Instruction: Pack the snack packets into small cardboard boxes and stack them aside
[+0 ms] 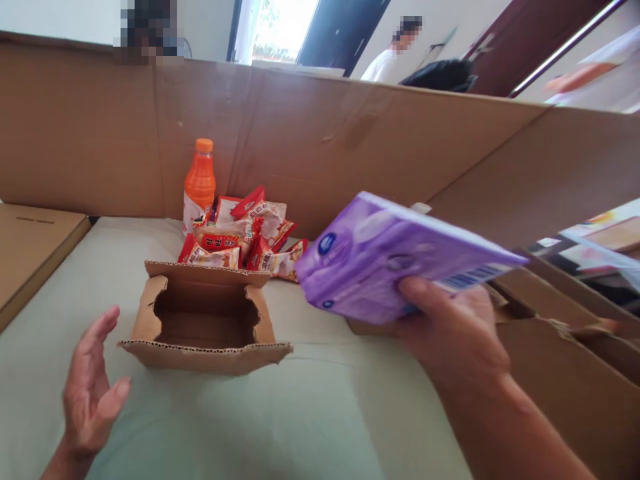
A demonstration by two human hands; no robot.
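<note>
So, right hand [453,327] has a purple packet [370,267], gripped at its near edge: thumb on the printed face just beside the barcode, fingers mostly hidden by the packet, so can't tell how they sit. Packet is tilted, held up over the table [310,427], to the right of a small box [200,359] and apart from it. Packet is a bit blurred.

Left hand [93,387] holds nothing. Fingers up and extended, thumb standing off from them, palm side toward the small box. Near its left side, gap visible between hand and cardboard.

Small box sits on the table, flaps spread, opening up, inner walls and floor visible. Edges look rough.

Just behind it: a pile of snack bags [227,240], red and white, overlapping. Orange bottle [199,180] upright at the pile's left, cap on. Cardboard wall [310,140] runs behind all of that.

Far left: flat carton [37,247]. Right side: bigger carton [565,373], partly hidden by the right forearm. Beyond the wall: window [283,30], plus a person in a white top [383,63].
</note>
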